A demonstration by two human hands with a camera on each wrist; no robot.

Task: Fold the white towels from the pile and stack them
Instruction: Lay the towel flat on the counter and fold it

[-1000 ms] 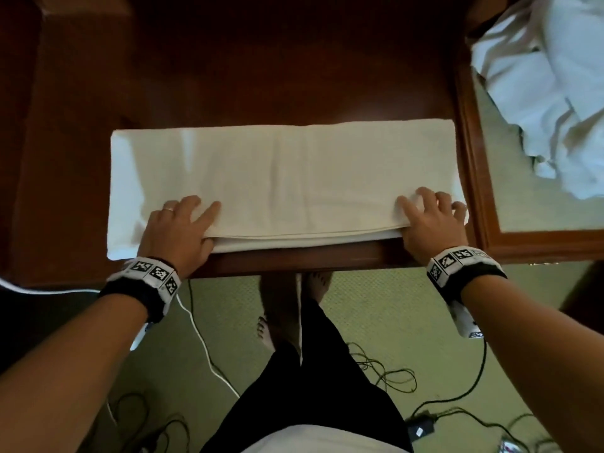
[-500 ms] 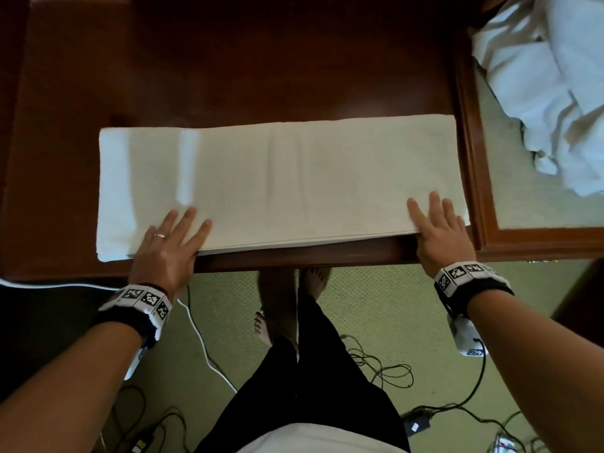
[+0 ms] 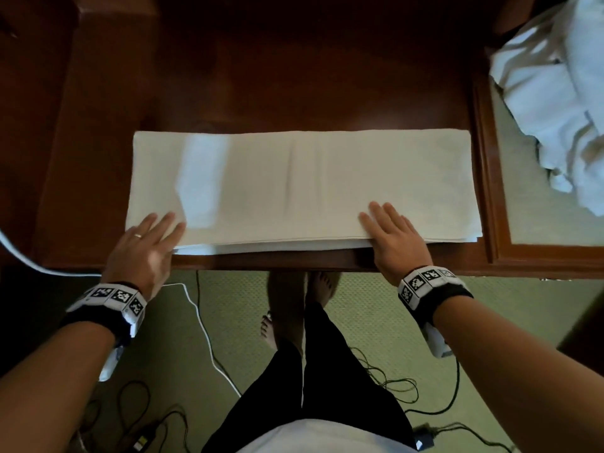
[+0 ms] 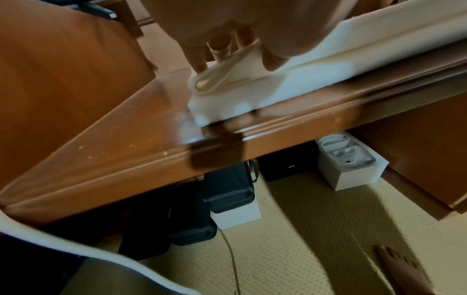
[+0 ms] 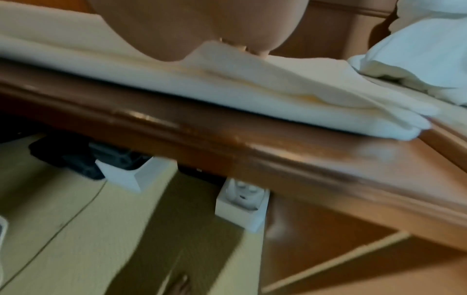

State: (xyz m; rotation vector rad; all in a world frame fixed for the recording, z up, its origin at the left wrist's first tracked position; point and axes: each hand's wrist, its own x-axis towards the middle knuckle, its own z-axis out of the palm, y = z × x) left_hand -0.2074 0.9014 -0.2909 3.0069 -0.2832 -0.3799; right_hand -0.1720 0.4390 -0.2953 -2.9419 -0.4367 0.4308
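A white towel [image 3: 310,191], folded into a long strip of several layers, lies along the near edge of the dark wooden desk [image 3: 294,76]. My left hand [image 3: 153,233] rests with straight fingers on its near left corner; in the left wrist view the fingertips [image 4: 199,59] press that corner of the towel [image 4: 328,65] down. My right hand [image 3: 389,233] lies flat on the near edge, right of the middle. The right wrist view shows only its palm [image 5: 177,30] on the towel [image 5: 278,99]. The pile of loose white towels [image 3: 555,93] sits at the far right.
The pile [image 5: 417,49] lies on a framed side table [image 3: 496,223] that adjoins the desk on the right. White and black boxes [image 4: 351,165] stand under the desk. Cables [image 3: 392,387] trail over the green carpet around my bare feet [image 3: 304,289].
My right hand has slid left along the towel's near edge, away from its right end. My left hand has shifted toward the near left corner. The curled fingers have straightened.
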